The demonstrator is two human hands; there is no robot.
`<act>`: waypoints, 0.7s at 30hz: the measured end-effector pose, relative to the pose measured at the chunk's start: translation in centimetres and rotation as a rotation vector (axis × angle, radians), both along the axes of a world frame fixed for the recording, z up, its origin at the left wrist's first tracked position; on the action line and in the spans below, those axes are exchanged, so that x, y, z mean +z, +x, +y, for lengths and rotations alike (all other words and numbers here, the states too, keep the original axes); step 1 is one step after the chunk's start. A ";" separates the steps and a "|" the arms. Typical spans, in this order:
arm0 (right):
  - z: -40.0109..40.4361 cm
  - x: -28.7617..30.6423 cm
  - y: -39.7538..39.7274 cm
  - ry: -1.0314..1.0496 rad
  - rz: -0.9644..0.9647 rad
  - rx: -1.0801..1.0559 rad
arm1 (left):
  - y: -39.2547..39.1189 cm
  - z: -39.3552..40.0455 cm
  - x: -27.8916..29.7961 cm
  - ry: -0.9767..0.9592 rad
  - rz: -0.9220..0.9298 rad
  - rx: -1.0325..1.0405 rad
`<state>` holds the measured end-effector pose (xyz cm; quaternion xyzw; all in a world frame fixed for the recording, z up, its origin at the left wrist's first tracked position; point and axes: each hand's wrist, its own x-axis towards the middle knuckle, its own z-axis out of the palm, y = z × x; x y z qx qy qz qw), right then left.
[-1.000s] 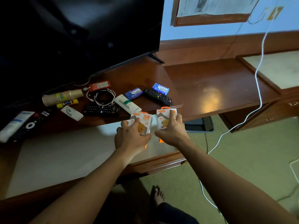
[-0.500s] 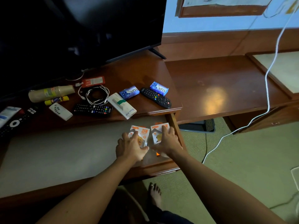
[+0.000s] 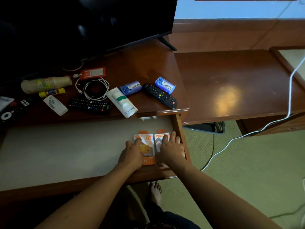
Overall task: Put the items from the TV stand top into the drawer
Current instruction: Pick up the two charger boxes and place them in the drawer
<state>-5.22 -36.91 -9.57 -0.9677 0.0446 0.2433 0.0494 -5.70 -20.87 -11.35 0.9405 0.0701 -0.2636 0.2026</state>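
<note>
Dark polished wooden TV-stand counter (image 3: 148,63) fills the upper half of the view, with a black flat-screen television (image 3: 82,22) at 11 o'clock. Along the counter from 9 o'clock toward the centre lie a black remote with a white ring (image 3: 11,111), a stack of tan paper cups on its side (image 3: 47,83), a yellow glue stick (image 3: 52,92), a small white remote (image 3: 55,105), a long black remote (image 3: 90,105), a coiled white cable (image 3: 95,88), a white rectangular box with a green band (image 3: 122,102), two blue soap packets (image 3: 131,87) and a curved black remote (image 3: 160,95). Below the counter edge the open pale-lined drawer (image 3: 66,149) holds two white-and-orange charger boxes (image 3: 146,146) side by side at its right end, about 5 o'clock of centre. The left hand (image 3: 132,154) rests on the left box, fingers curled at its edge; the right hand (image 3: 171,149) lies flat over the right box. Whether either grip is clamped on a box or merely pressing, I cannot tell.
</note>
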 end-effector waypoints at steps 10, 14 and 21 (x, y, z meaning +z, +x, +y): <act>-1.8 -0.3 0.4 -0.054 -0.049 0.269 | 0.4 -0.6 -0.2 -0.168 0.103 0.068; -2.3 0.1 0.7 -0.093 -0.077 0.292 | 0.5 -1.2 -0.2 -0.203 0.089 0.059; -2.0 0.9 1.1 -0.128 -0.063 0.311 | 0.4 -1.5 -0.1 -0.188 0.065 0.050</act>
